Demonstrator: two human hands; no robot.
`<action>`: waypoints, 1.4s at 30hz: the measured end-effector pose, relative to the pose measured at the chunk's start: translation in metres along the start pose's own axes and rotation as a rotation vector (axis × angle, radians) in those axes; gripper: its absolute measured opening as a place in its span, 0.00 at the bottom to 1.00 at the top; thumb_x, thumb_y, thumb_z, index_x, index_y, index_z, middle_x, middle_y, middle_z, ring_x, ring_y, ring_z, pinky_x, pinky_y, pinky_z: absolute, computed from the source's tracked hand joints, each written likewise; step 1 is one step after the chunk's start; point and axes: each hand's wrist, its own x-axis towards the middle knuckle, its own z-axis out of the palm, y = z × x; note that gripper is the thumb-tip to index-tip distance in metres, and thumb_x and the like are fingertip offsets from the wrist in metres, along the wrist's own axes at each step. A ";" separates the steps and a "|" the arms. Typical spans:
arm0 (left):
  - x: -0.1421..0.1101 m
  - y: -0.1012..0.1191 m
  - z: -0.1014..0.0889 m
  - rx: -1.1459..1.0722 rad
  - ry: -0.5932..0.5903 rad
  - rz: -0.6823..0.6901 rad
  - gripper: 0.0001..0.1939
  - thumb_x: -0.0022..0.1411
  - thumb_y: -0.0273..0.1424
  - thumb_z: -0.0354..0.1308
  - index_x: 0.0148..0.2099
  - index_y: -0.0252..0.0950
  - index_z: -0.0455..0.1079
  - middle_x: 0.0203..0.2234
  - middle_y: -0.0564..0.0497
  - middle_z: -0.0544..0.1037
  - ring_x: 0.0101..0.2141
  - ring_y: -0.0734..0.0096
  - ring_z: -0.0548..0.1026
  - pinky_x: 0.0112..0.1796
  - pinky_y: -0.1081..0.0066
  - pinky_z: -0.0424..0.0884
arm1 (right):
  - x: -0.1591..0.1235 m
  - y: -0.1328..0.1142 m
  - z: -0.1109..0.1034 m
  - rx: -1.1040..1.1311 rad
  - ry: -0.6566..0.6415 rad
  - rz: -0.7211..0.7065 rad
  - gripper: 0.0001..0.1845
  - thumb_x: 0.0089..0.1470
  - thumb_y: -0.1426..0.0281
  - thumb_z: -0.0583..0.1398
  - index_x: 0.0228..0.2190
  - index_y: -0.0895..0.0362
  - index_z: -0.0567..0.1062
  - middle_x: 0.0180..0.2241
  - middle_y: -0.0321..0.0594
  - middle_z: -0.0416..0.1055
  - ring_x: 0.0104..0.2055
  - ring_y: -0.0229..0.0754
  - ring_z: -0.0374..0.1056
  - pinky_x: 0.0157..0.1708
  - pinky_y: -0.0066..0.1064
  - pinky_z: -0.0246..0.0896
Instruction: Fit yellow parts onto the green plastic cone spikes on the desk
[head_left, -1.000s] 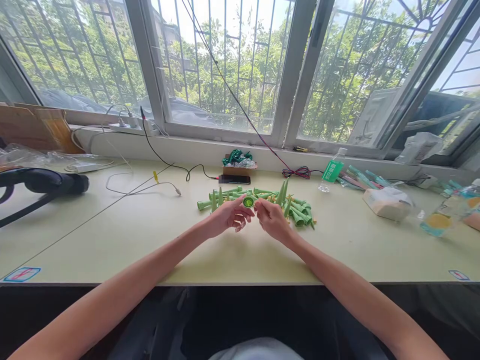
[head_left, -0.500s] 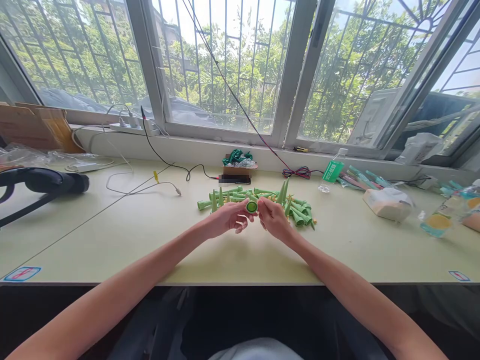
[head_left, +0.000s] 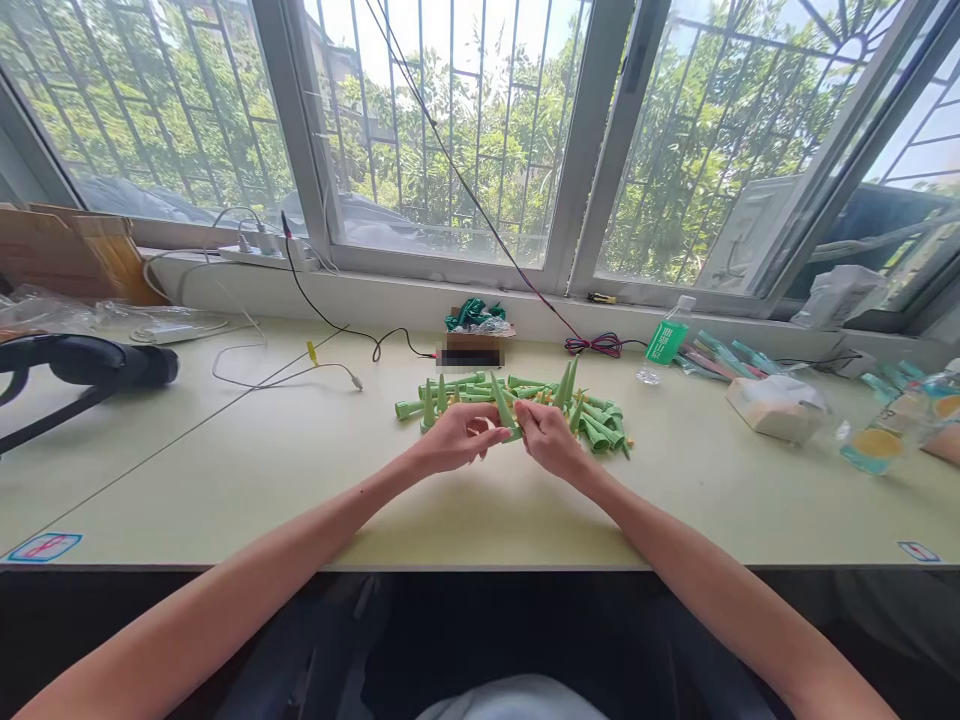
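On a clock face centred on the held cone, with twelve at the windows (head_left: 450, 130), the person's left hand (head_left: 459, 438) comes in from between seven and eight o'clock. It is partly closed, with the thumb at the base of a pale green cone (head_left: 501, 402) and the fingers curled behind it. The cone is raised between the two hands above the table (head_left: 480, 530), its point up and leaning slightly toward eleven o'clock.

The right hand (head_left: 551, 438) reaches in from between four and five o'clock, its fingers folded inward and thumb and forefinger drawn together just beside the cone's base. Whether it grips the cone itself or some small piece cannot be told.

Beyond the hands, a spread of green cones (head_left: 598, 436) runs from nine o'clock round past twelve to three, most lying down, a few standing upright near nine and between two and three. Small yellow-orange bits (head_left: 630, 442) lie among them.

Near twelve sits a small open box (head_left: 480, 342) with crumpled green and silvery wrapping. A bundled cable (head_left: 596, 344) lies at two o'clock, a green-labelled bottle (head_left: 664, 342) between two and three, a tissue pack (head_left: 776, 408) at three, and a black headset (head_left: 112, 365) at nine.
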 end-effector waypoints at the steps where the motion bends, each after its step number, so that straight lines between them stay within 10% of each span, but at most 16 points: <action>1: 0.000 -0.001 0.001 0.055 0.027 0.026 0.16 0.61 0.42 0.59 0.39 0.32 0.72 0.21 0.54 0.69 0.20 0.79 0.68 0.20 0.77 0.66 | 0.000 0.000 0.000 -0.008 -0.002 0.000 0.25 0.64 0.55 0.47 0.20 0.55 0.58 0.14 0.31 0.55 0.19 0.35 0.52 0.22 0.29 0.45; 21: -0.002 -0.014 0.000 0.565 0.104 0.262 0.15 0.68 0.38 0.50 0.48 0.40 0.74 0.44 0.43 0.72 0.24 0.75 0.65 0.28 0.72 0.61 | 0.004 0.004 0.003 0.025 -0.002 0.116 0.30 0.62 0.52 0.48 0.14 0.54 0.57 0.10 0.32 0.55 0.15 0.35 0.54 0.20 0.30 0.49; 42: 0.003 -0.010 0.004 0.117 0.119 0.044 0.18 0.58 0.45 0.61 0.29 0.34 0.72 0.26 0.50 0.71 0.19 0.78 0.67 0.21 0.74 0.64 | 0.001 0.000 0.005 -0.034 -0.003 0.080 0.32 0.63 0.53 0.46 0.12 0.54 0.58 0.11 0.34 0.55 0.16 0.36 0.53 0.21 0.30 0.49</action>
